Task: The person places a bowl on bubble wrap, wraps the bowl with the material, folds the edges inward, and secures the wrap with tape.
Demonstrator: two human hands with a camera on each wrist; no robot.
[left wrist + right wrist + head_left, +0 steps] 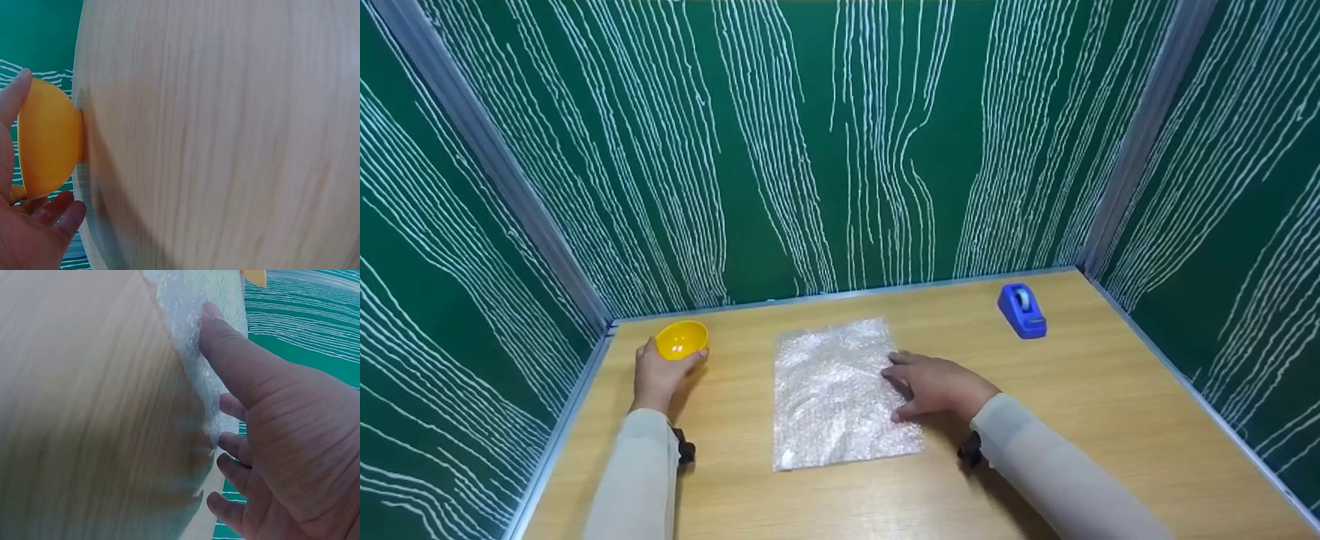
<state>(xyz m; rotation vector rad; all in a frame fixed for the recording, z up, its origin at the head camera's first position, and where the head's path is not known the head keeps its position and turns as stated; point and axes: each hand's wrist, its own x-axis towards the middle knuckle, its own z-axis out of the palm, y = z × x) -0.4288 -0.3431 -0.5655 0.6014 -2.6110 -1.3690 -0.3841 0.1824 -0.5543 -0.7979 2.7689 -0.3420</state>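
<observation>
A yellow bowl (682,340) stands upright at the table's back left, and its side shows in the left wrist view (49,138). My left hand (661,375) grips it from the near side, thumb at one side of the rim and fingers at the other. A sheet of bubble wrap (836,397) lies flat in the middle of the table. Over its right edge, my right hand (937,384) has its fingers spread and loosely bent. In the right wrist view, the thumb of that hand (292,422) is over the bubble wrap (194,349); whether it touches cannot be told.
A blue tape dispenser (1023,310) stands at the back right of the wooden table (735,495). Green panels (960,150) with white wavy lines rise along the back and both sides, with grey metal posts at the corners.
</observation>
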